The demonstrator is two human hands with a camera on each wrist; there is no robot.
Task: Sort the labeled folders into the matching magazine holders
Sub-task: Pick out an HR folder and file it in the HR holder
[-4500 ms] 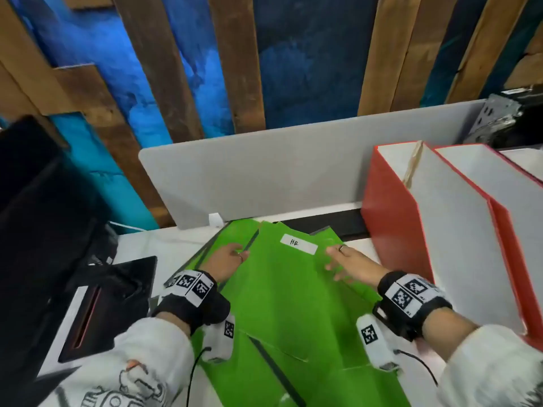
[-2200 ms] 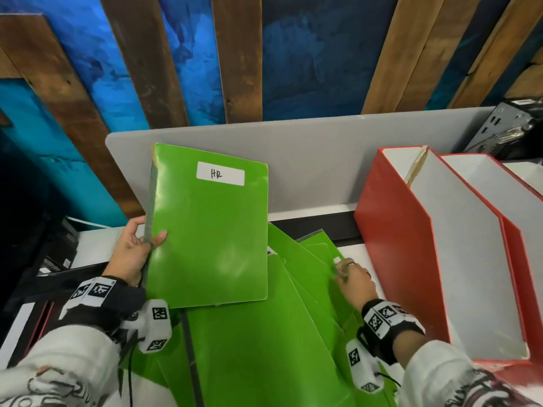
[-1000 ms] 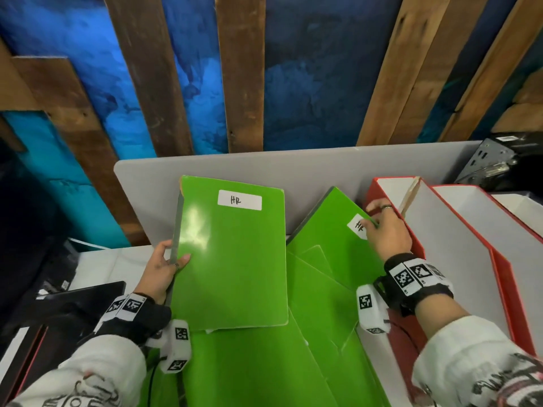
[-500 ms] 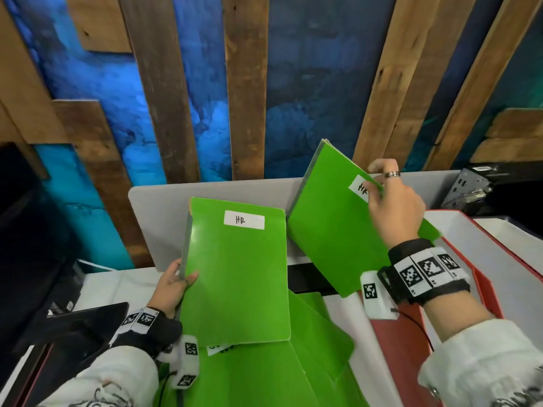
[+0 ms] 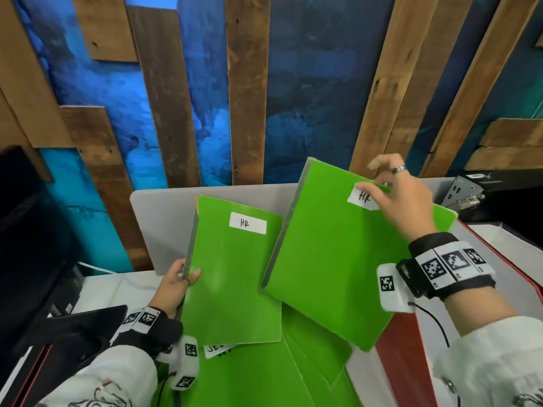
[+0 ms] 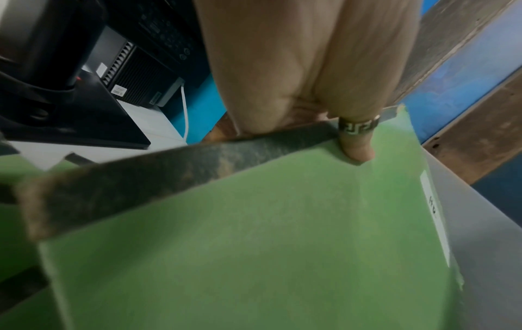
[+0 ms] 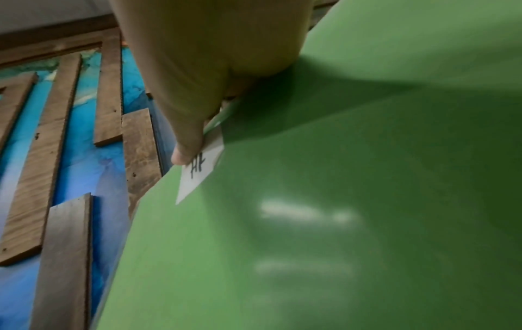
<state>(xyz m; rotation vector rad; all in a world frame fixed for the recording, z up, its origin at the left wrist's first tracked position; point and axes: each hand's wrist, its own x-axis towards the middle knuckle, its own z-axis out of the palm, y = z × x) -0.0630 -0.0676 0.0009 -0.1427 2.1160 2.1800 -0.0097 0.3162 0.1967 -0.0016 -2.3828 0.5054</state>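
Two green folders labelled HR are held up in front of me. My left hand grips the left folder by its dark spine, thumb on the cover. My right hand pinches the top edge of the right folder at its white label, tilted over the red magazine holder. Several more green folders lie piled on the desk below; one shows a partly hidden label.
A grey divider panel stands behind the folders, before a blue wall with wooden planks. Black equipment sits at the left on the white desk. A second holder's white inside shows at the right. A metal bracket lies behind.
My right hand has lifted the second HR folder off the pile, up and rightward above the red holder. My left hand keeps its HR folder upright; the view tilted up.
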